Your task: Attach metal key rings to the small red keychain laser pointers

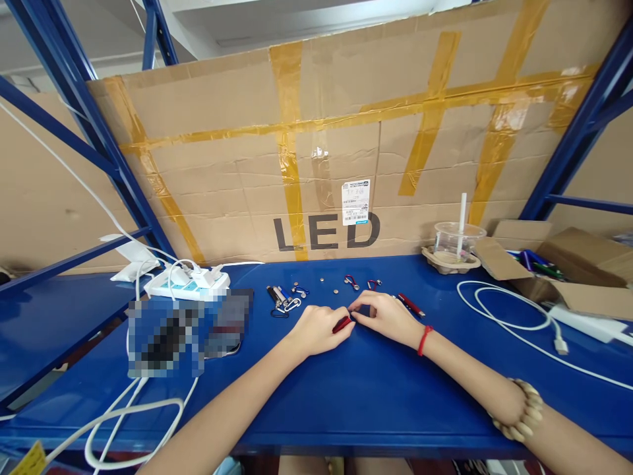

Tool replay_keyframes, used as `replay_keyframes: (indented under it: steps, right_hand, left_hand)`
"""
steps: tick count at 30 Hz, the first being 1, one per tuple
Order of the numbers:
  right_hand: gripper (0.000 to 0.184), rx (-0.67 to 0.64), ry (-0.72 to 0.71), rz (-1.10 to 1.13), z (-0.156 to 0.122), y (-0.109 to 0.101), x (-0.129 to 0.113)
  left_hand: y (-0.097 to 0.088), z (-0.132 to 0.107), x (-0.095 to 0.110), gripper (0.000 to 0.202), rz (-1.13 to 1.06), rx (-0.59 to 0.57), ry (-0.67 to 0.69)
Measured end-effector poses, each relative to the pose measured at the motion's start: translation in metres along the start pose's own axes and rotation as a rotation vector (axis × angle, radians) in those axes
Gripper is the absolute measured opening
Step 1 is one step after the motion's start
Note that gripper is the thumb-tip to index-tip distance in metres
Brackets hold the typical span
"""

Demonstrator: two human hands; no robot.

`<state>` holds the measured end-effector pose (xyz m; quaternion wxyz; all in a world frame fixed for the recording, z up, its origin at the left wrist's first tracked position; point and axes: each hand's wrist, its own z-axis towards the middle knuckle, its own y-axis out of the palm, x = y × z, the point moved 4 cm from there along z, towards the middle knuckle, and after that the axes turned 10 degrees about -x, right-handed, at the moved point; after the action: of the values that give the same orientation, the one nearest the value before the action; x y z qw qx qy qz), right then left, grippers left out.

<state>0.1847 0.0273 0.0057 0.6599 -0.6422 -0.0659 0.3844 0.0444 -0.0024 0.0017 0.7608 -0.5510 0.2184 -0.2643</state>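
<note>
Hands: left hand [316, 330] and right hand [388, 316] meet at the middle of the blue metal shelf top [356, 396], fingers curled narrow
Held item: small red cylindrical piece [342, 324], pinched at the left fingertips, with the right fingertips touching its end; it sits just above the shelf surface between the two hands
Wrists: red cord bracelet [424, 340] on the right wrist, pale beaded bracelet [521, 415] further up that forearm
Near left: looped white cable [128, 429] hanging over the front edge, beside a blurred-out patch
Just behind the hands: red pen-like stick [411, 304] by the right hand; cluster of small dark and silver keyring lights [281, 299] to the left; red and blue clip parts [352, 282] and small round button cells [335, 291] scattered apart
Left rear: white power strip with plugs [190, 282]
Right side: coiled white charging cable [514, 316], open brown cardboard box [554, 264]
Right rear: clear plastic cup with white straw [457, 241] in a pulp tray
Back wall: taped brown cardboard sheet printed LED [326, 165], with a white label
</note>
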Motion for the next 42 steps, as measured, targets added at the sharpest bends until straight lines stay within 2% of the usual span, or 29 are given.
replay_keyframes:
  steps: [14,21,30,42]
  right_hand:
    - [0.018,0.012,-0.005,-0.007,0.001,0.003,0.003]
    - [0.018,0.004,-0.015,-0.015,0.001,0.005,0.005]
    - [0.019,-0.032,-0.027,0.032,0.0,0.005,0.001]
    - [0.018,-0.124,-0.177,0.13,-0.002,0.008,-0.009]
  left_hand:
    - [0.001,0.001,-0.001,0.029,-0.001,-0.053,-0.013]
    - [-0.003,0.002,-0.003,0.033,0.005,-0.001,-0.051]
    - [-0.003,0.004,-0.005,0.03,-0.025,0.001,-0.08]
    - [-0.004,0.006,-0.009,0.022,-0.092,-0.001,-0.119]
